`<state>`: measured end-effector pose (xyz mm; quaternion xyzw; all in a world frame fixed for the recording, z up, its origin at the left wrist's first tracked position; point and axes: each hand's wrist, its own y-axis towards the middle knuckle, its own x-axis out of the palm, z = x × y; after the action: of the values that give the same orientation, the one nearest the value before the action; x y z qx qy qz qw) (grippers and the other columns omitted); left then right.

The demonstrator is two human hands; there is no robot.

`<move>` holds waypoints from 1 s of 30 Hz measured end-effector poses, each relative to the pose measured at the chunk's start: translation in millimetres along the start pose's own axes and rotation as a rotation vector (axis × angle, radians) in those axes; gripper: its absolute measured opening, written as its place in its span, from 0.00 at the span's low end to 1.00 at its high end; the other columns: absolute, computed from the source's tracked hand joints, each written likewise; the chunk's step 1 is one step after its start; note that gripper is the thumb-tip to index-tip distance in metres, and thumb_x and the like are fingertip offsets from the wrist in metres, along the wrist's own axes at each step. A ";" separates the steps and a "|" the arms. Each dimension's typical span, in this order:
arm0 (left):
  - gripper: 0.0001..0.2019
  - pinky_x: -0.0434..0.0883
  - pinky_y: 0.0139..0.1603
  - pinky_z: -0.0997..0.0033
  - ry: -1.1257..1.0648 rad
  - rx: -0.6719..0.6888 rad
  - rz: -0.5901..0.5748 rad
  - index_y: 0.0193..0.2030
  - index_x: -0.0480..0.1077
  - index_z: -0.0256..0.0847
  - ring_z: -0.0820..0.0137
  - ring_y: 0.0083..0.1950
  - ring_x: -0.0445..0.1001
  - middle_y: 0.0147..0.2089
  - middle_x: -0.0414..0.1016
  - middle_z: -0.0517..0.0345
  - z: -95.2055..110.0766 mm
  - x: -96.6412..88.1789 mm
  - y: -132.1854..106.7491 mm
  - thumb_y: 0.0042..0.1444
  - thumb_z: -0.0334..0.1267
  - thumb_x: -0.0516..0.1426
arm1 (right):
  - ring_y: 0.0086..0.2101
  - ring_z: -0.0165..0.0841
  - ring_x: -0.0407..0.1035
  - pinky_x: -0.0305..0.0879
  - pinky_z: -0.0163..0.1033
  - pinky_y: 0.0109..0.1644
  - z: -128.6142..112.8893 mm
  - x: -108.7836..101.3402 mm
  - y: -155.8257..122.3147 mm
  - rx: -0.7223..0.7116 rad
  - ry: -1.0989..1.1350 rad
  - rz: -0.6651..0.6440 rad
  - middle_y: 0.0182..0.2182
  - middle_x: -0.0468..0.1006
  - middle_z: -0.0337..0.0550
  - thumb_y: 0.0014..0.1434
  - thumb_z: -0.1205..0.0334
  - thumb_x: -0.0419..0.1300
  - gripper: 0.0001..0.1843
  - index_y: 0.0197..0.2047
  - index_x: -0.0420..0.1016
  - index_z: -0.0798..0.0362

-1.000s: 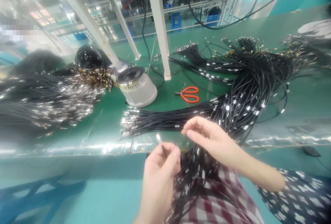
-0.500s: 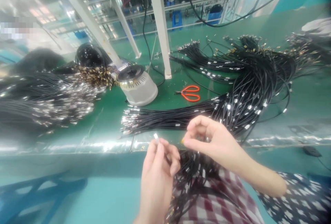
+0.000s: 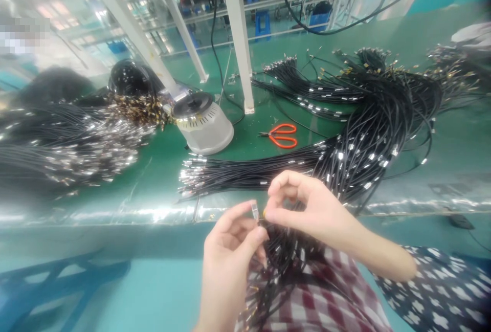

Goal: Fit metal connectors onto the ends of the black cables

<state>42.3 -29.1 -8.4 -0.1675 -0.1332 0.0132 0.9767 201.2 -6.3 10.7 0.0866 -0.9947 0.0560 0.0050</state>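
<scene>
Cable connector [image 3: 255, 211], lower centre of the frame, pinched by the left hand [image 3: 230, 250], points upward, long axis near vertical; it has shifted right, nearer the yellow piece [image 3: 264, 214] the right hand [image 3: 307, 202] pinches.

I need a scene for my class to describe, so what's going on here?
A person is working on a small part at a bench. The left hand holds a small silvery piece, and the right hand pinches a tiny yellow piece close beside it. Just beyond the hands, a bundle of black cables lies on the green bench. The orange-handled snips lie untouched behind that bundle.
</scene>
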 end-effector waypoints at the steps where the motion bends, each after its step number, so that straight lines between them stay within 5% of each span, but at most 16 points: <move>1: 0.18 0.69 0.18 0.78 0.010 0.009 0.007 0.45 0.75 0.40 0.75 0.20 0.68 0.24 0.74 0.62 0.0 0.4 -0.3 0.45 0.30 0.66 | 0.29 0.30 0.72 0.65 0.39 0.39 0.0 0.0 0.2 0.006 0.000 -0.008 0.26 0.78 0.36 0.49 0.68 0.67 0.12 0.34 0.67 0.52; 30: 0.17 0.71 0.19 0.75 0.067 0.059 -0.047 0.49 0.74 0.44 0.75 0.22 0.69 0.27 0.70 0.65 -7.5 -3.0 -2.4 0.51 0.32 0.64 | 0.28 0.29 0.71 0.64 0.38 0.37 -2.9 4.6 0.4 0.056 0.027 0.036 0.25 0.77 0.34 0.48 0.70 0.66 0.11 0.31 0.66 0.52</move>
<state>41.4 -34.0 -15.1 -0.1360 -0.1039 -0.0117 0.9852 196.6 -6.4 13.6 0.0681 -0.9939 0.0850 0.0152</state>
